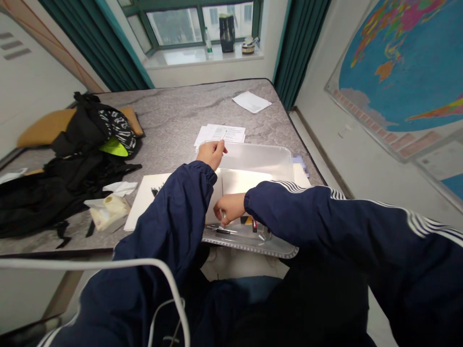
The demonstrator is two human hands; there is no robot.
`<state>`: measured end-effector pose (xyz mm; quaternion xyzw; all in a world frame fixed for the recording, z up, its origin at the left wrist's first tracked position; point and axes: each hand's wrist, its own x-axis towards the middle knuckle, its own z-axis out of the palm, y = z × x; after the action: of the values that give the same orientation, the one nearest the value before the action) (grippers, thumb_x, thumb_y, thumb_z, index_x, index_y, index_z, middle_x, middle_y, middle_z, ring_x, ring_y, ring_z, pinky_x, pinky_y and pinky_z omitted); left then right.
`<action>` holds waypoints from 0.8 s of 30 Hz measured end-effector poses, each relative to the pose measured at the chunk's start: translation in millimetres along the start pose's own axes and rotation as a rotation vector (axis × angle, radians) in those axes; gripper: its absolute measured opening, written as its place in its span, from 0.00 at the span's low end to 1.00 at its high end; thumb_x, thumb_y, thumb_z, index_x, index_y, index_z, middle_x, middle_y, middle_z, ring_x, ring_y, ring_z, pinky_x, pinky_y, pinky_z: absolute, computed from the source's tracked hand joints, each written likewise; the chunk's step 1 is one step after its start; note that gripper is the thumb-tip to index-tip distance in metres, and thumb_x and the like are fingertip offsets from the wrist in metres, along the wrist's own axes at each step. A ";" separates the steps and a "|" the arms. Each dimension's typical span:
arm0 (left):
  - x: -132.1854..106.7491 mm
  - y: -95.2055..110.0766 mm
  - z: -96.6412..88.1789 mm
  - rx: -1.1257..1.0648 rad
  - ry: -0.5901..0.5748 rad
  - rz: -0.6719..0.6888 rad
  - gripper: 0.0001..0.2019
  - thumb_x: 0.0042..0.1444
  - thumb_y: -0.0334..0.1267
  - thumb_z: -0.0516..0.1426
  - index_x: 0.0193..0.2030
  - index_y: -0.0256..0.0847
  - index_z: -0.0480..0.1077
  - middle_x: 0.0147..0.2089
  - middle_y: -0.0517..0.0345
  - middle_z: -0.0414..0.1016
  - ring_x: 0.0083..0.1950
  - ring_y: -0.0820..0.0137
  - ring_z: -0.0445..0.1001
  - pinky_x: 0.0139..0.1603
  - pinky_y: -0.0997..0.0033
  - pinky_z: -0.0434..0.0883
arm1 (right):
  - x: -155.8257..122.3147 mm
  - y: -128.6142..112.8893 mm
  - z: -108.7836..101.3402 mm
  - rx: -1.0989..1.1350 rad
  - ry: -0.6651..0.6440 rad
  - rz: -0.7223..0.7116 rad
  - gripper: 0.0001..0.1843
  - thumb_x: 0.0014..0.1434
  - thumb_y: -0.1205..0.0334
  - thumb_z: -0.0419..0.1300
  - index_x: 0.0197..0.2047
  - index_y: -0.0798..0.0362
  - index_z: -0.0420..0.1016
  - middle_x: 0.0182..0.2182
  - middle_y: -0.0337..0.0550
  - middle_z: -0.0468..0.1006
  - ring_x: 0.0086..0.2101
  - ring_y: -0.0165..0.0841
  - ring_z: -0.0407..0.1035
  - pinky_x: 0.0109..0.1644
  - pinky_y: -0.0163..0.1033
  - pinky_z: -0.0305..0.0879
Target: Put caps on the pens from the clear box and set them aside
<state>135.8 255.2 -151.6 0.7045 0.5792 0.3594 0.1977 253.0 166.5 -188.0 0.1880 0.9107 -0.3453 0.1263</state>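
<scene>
My left hand, fingers pinched together, holds a thin white stick above the raised back part of a clear plastic case. My right hand bends down over the front of the case. Its fingertips are closed together, and whatever small pale thing may be between them is too small to name. Just below them lies a dark pen in the case. A red and black marker rests to the right, beside a small white piece. White paper lies between my hands.
Printed sheets lie behind the case, with another white paper farther back. To the left are a tissue pack, black backpacks and a white sheet with dark pens on it. A white cable crosses in front.
</scene>
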 end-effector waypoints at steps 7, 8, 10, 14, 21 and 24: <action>-0.7 0.3 1.5 0.020 -0.002 0.018 0.23 0.61 0.47 0.47 0.28 0.36 0.77 0.24 0.53 0.74 0.31 0.67 0.71 0.36 0.69 0.64 | 6.5 -16.6 16.9 -0.118 -0.093 -0.173 0.25 0.48 0.66 0.66 0.52 0.55 0.73 0.38 0.47 0.78 0.36 0.36 0.70 0.38 0.36 0.58; -1.0 0.8 1.4 0.020 -0.005 0.022 0.23 0.61 0.47 0.47 0.28 0.36 0.77 0.24 0.53 0.74 0.31 0.67 0.70 0.36 0.69 0.64 | 5.9 -16.2 18.7 -0.131 -0.096 -0.164 0.26 0.48 0.66 0.65 0.52 0.55 0.73 0.38 0.48 0.79 0.36 0.37 0.71 0.38 0.37 0.58; -1.6 2.2 0.8 0.018 -0.007 0.025 0.23 0.61 0.47 0.46 0.28 0.36 0.77 0.25 0.53 0.75 0.30 0.67 0.70 0.36 0.69 0.64 | 5.2 -14.9 20.8 -0.141 -0.098 -0.144 0.27 0.48 0.66 0.64 0.54 0.54 0.71 0.39 0.48 0.79 0.37 0.38 0.71 0.38 0.37 0.58; -1.5 4.0 -0.5 0.014 -0.004 0.017 0.24 0.61 0.47 0.46 0.28 0.36 0.77 0.25 0.53 0.75 0.30 0.68 0.70 0.36 0.70 0.64 | 5.3 -14.1 19.5 -0.122 -0.110 -0.110 0.30 0.48 0.65 0.65 0.56 0.55 0.69 0.41 0.50 0.78 0.39 0.38 0.72 0.39 0.37 0.58; -0.6 1.7 0.6 -0.032 -0.032 0.023 0.24 0.60 0.48 0.45 0.29 0.36 0.77 0.26 0.54 0.76 0.29 0.69 0.70 0.34 0.71 0.64 | 6.3 -11.7 17.1 -0.113 -0.115 -0.077 0.25 0.46 0.65 0.68 0.50 0.55 0.75 0.36 0.45 0.79 0.36 0.35 0.70 0.36 0.35 0.57; -0.3 1.4 0.5 -0.065 -0.043 0.013 0.24 0.60 0.48 0.45 0.30 0.36 0.77 0.27 0.54 0.76 0.27 0.71 0.68 0.32 0.72 0.63 | 9.3 -10.1 17.9 -0.085 -0.157 -0.048 0.16 0.46 0.66 0.68 0.41 0.57 0.79 0.32 0.43 0.78 0.33 0.32 0.68 0.35 0.33 0.56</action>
<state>137.0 254.7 -151.0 0.7093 0.5581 0.3639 0.2305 242.1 149.9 -198.5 0.1332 0.9162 -0.3227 0.1970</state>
